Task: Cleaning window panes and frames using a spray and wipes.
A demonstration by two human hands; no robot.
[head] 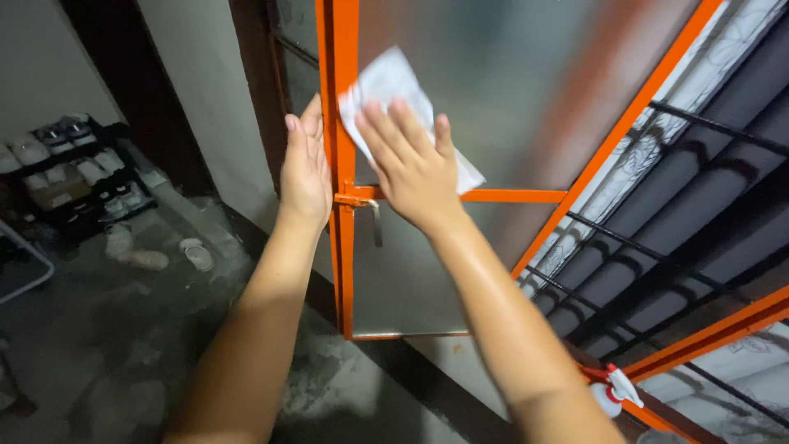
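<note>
While the right hand [411, 168] presses a white cloth [393, 90] flat against the frosted pane [509, 82] of the orange-framed window [343, 49], fingers spread and laid together on the cloth rather than curled round it, the left hand [304, 168] lies open along the frame's outer edge, seemingly to steady the sash. Most of the cloth shows above the fingertips, near the frame's upright. A latch [371, 215] hangs just below the wrist, and a spray bottle [612, 390] sits at the lower right
</note>
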